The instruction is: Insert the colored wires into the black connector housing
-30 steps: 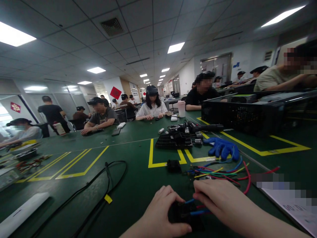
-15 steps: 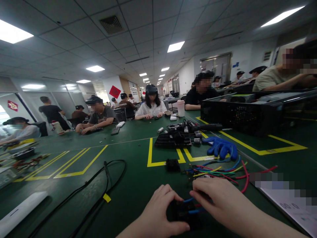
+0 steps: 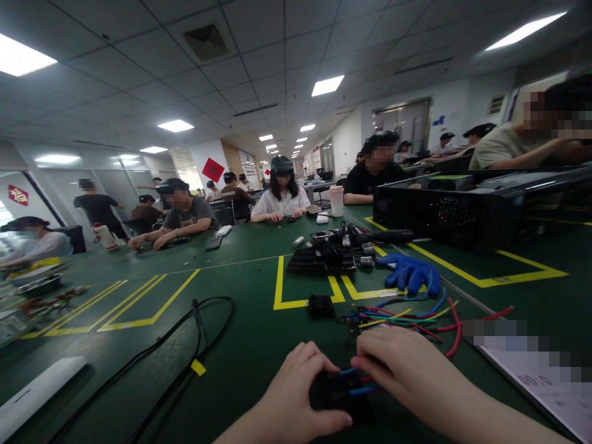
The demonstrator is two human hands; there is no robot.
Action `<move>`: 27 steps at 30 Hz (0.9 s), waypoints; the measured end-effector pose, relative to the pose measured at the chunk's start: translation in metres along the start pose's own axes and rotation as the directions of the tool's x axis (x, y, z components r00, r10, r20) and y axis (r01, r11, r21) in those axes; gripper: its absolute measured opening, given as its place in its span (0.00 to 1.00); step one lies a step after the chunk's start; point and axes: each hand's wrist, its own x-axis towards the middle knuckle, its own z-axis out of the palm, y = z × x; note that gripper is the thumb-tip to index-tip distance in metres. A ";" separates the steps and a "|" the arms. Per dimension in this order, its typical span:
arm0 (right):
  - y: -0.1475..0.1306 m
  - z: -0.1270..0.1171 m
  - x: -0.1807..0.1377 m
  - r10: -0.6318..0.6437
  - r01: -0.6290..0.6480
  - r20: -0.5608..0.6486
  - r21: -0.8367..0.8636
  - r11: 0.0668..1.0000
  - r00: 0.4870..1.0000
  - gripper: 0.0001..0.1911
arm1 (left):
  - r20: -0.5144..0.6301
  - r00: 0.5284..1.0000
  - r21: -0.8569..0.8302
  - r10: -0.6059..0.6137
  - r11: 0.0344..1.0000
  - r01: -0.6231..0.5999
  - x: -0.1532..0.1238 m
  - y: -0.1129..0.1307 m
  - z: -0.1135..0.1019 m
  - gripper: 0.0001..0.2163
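My left hand (image 3: pixel 300 385) curls around a small black block (image 3: pixel 337 394), thumb on the near side and fingers on the far side. Blue wires (image 3: pixel 364 390) and a bit of red stick out of the block's right side. My right hand (image 3: pixel 400 364) is closed in a pinch at these wires; its fingertips partly cover them, so which wire it grips is hard to see. Just beyond my hands lies a bundle of loose coloured wires (image 3: pixel 402 318). A second small black block (image 3: pixel 321 306) rests left of that bundle.
A blue glove (image 3: pixel 409 273) and a pile of black parts (image 3: pixel 324 260) lie farther back. At the right stand a black computer case (image 3: pixel 430 213) and a pale panel (image 3: pixel 522 382). Black cable (image 3: pixel 197 330) and a white bar (image 3: pixel 44 388) lie left. Several people sit around the table.
The view has shifted very slightly. Both hands keep nearly the same place and grip at the block and wires. At the far left, a seated person's arms have moved a little.
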 end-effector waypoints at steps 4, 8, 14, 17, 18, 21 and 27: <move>0.000 0.000 0.001 0.042 -0.043 0.070 0.006 0.999 0.997 0.09 | -0.001 1.000 -0.007 -0.004 1.000 0.004 0.000 -0.001 0.001 0.21; 0.001 -0.001 0.002 0.025 -0.027 0.054 0.032 0.999 0.998 0.09 | 0.003 1.000 -0.008 -0.011 1.000 0.011 -0.001 0.000 0.000 0.21; -0.001 -0.002 0.001 -0.023 0.023 0.000 0.023 0.999 1.000 0.10 | 0.026 0.999 0.015 -0.023 1.000 0.023 -0.001 0.002 -0.001 0.22; -0.001 0.000 0.000 -0.040 0.041 0.007 -0.042 0.998 0.999 0.09 | 0.023 0.999 0.011 -0.023 1.000 0.023 -0.001 0.003 -0.001 0.22; 0.000 0.001 0.001 -0.034 0.035 0.025 -0.057 0.998 0.999 0.09 | 0.020 0.999 0.005 -0.024 1.000 0.024 -0.001 0.003 -0.001 0.22; 0.001 0.002 0.001 -0.030 0.031 0.049 -0.027 0.999 0.998 0.10 | 0.011 1.000 -0.011 -0.021 1.000 0.021 0.000 0.003 -0.002 0.22; 0.004 -0.004 0.001 -0.008 0.006 0.143 0.011 1.000 0.990 0.10 | 0.002 1.000 -0.015 -0.014 1.000 0.014 0.001 0.003 -0.002 0.22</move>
